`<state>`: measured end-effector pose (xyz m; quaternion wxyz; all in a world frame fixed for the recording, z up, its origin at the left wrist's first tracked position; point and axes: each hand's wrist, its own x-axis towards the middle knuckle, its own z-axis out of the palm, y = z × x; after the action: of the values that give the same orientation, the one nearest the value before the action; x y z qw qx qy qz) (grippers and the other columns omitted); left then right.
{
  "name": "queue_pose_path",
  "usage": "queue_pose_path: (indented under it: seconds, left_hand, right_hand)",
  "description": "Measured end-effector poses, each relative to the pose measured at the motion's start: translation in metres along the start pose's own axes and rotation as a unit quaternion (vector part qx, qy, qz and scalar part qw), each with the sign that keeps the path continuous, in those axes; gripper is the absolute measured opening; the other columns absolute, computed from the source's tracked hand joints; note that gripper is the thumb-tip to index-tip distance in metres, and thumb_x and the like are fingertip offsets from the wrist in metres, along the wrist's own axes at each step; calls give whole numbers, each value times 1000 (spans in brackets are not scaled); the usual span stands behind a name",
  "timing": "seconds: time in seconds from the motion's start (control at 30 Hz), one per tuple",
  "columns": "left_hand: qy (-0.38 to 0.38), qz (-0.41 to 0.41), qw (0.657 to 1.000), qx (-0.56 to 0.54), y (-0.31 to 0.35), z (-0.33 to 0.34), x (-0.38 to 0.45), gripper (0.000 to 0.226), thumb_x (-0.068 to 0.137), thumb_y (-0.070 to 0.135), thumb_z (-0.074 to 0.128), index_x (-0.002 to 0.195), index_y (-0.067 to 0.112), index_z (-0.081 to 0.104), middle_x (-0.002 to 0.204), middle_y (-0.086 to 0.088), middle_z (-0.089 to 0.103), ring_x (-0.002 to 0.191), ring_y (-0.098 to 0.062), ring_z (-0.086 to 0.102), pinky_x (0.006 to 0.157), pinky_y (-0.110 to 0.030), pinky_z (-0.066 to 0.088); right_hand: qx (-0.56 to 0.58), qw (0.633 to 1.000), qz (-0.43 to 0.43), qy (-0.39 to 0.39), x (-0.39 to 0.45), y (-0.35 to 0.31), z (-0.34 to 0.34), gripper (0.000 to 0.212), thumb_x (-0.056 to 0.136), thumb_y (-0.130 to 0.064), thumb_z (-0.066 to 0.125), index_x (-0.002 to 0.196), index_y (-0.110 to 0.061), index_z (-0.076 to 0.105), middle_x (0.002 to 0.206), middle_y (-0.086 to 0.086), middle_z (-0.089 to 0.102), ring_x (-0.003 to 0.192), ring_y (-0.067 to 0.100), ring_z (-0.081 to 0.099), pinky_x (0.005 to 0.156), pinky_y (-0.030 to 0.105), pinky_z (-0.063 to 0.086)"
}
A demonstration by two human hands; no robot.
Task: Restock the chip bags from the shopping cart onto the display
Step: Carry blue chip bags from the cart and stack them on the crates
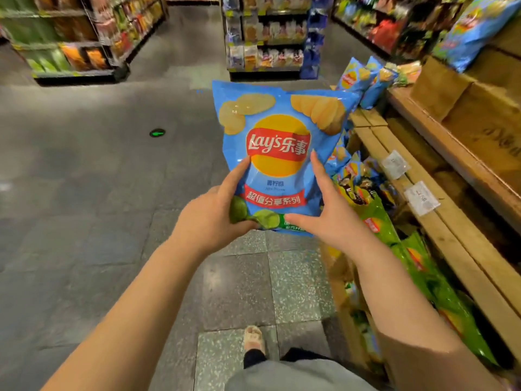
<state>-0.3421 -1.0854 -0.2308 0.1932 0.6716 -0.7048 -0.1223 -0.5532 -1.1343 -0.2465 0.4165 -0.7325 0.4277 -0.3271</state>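
1. You hold one blue bag [277, 153] upright in front of you, above the grey tiled floor [84, 165], just left of the wooden display [439, 221].
2. Your left hand [214, 215] grips the bag's lower left corner; its thumb lies up the front and the other fingers are hidden behind the bag.
3. Your right hand [327, 210] holds the lower right edge, thumb across the bottom and a finger straight up the front. Whether the rest of its grip curls behind, you cannot tell.
4. The bag is glossy, crinkled film, puffed like a pillow, with a yellow disc, a red band and lime slices printed near the bottom.
5. The display is rough pale planks in stepped tiers, with white price tags [421, 197] too blurred to read.
6. More blue bags [363, 77] lean on a higher tier; green bags [439, 294] fill the lower one, partly hidden by your right arm.
7. The far shelves [265, 38] are blurred, and the cart is out of view.
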Motion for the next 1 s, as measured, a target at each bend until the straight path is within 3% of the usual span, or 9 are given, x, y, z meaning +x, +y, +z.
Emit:
queue_pose_path:
  seconds: [0.37,0.6,0.77,1.0]
  left_hand:
    - [-11,56,997,-42,-66,-25,241,107,74,43,76,127,59,-15,131,2,55,108,-25,57,79,-37,48]
    - [-44,125,990,-57,-111,-11,420,106,74,40,77,125,59,-14,132,2,54,109,-26,56,79,-36,48]
    - [-90,195,974,-77,-104,-10,550,104,74,40,77,127,57,-11,135,6,52,115,-23,55,83,-35,46]
    - [-150,284,943,-84,-59,40,689,108,71,40,80,126,62,-10,133,4,56,112,-27,58,84,-38,49]
  right_hand:
    - [-32,997,-3,71,223,26,-34,105,77,-26,78,141,-54,-1,158,-15,8,145,6,14,114,45,31]
    - [6,991,33,130,366,69,-49,104,80,-16,76,145,-51,2,155,-20,14,142,5,24,110,44,37]
    - [9,977,72,199,448,87,-88,103,81,-15,74,145,-47,1,157,-13,14,142,9,24,109,46,38]
    - [-21,937,149,315,504,131,-153,102,81,-19,75,132,-64,-1,157,-22,3,143,3,18,110,36,38]
